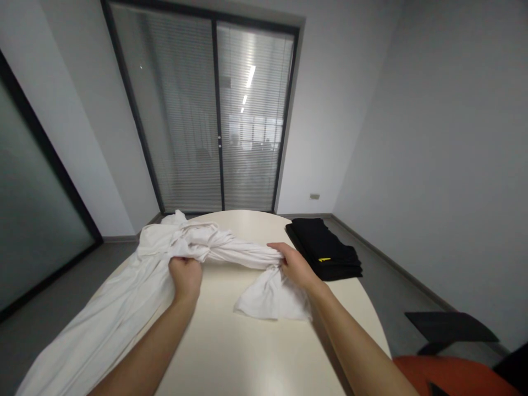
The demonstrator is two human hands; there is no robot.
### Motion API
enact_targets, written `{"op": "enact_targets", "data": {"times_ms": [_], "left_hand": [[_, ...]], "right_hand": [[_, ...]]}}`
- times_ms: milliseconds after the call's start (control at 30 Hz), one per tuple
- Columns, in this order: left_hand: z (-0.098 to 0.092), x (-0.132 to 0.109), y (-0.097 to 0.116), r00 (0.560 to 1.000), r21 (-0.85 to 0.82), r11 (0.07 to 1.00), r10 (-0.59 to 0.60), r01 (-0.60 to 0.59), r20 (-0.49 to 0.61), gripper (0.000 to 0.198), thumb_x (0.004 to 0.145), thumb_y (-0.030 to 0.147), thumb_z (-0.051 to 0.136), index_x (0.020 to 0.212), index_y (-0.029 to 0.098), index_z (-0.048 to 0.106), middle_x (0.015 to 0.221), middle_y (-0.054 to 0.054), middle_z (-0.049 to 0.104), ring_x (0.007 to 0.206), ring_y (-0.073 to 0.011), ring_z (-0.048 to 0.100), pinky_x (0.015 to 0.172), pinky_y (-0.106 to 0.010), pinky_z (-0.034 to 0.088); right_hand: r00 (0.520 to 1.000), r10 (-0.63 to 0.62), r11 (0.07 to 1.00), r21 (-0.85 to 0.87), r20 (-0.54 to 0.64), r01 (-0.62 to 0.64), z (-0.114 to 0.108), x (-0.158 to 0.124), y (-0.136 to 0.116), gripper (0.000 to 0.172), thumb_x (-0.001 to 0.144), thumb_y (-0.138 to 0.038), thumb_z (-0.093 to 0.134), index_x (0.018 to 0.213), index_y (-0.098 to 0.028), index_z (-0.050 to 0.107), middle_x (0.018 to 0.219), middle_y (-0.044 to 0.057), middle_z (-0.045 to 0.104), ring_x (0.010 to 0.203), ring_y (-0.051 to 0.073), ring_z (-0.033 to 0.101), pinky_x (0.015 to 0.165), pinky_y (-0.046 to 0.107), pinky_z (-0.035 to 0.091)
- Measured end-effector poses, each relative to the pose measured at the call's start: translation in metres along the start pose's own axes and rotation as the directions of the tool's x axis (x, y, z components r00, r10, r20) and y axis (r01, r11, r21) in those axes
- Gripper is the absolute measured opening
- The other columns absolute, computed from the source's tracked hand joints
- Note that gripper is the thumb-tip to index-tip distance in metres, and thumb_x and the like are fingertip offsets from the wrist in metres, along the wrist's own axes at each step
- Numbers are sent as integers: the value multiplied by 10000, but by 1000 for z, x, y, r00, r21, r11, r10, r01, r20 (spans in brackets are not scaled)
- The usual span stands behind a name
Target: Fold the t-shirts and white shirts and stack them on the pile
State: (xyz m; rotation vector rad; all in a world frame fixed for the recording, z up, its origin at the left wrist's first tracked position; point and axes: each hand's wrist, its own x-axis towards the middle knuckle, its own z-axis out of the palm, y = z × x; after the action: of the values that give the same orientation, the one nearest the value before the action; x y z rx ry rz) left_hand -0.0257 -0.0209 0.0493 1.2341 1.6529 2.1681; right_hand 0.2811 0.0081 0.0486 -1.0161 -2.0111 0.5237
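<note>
A long white cloth point(154, 242), perhaps a garment, lies bunched on the table's left side and trails down over the near left edge. Its exact kind I cannot make out. My left hand point(186, 275) is closed on the bunched part, with the fingertips hidden under the fabric. Farther right, my right hand point(292, 264) grips the narrow gathered end, thumb and fingers wrapped round it. Between both hands the fabric stretches in a twisted band just above the tabletop. Below my right hand a loose flap spreads out.
The round cream table point(247, 346) carries a stack of folded black clothes point(324, 247) with a yellow mark, right of my right hand. An orange chair point(449, 377) with a black armrest point(451, 327) stands at the lower right. Glass panels with blinds point(251, 165) rise behind.
</note>
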Motion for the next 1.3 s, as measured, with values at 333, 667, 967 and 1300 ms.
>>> {"op": "enact_targets", "data": {"times_ms": [333, 667, 967, 1300], "left_hand": [[7, -16, 12, 968, -145, 989, 16, 21, 249, 457, 776, 184, 565, 1228, 179, 626, 1330, -100, 632, 1288, -224, 541, 1151, -357, 370], [10, -46, 27, 605, -206, 974, 110, 91, 789, 168, 875, 251, 509, 786, 208, 644, 1243, -80, 652, 1203, -240, 571, 1051, -368, 424], [2, -49, 24, 502, -210, 972, 129, 107, 855, 657, 851, 483, 667, 1425, 219, 487, 1457, -147, 528, 1332, -308, 505, 1134, -447, 380], [11, -59, 18, 577, 18, 997, 27, -72, 816, 347, 857, 253, 581, 1192, 254, 673, 1124, -49, 742, 1032, -244, 685, 933, -355, 511]], "right_hand": [[835, 167, 951, 138, 524, -277, -5, -7, -31, 299, 885, -369, 563, 889, -163, 781, 829, 49, 756, 710, 191, 650, 650, 284, 486], [970, -190, 982, 7, 153, 191, 7, -3, -43, 643, 765, -308, 767, 1377, -291, 568, 1498, 108, 473, 1383, 288, 405, 1126, 473, 338], [982, 156, 954, 274, -109, -121, 7, 6, -28, 314, 906, -489, 593, 968, -185, 643, 886, 25, 667, 829, 194, 598, 759, 293, 458], [960, 222, 877, 464, -169, -121, 3, 10, -20, 459, 866, -604, 613, 1008, -181, 719, 968, 57, 696, 903, 220, 612, 789, 310, 464]]}}
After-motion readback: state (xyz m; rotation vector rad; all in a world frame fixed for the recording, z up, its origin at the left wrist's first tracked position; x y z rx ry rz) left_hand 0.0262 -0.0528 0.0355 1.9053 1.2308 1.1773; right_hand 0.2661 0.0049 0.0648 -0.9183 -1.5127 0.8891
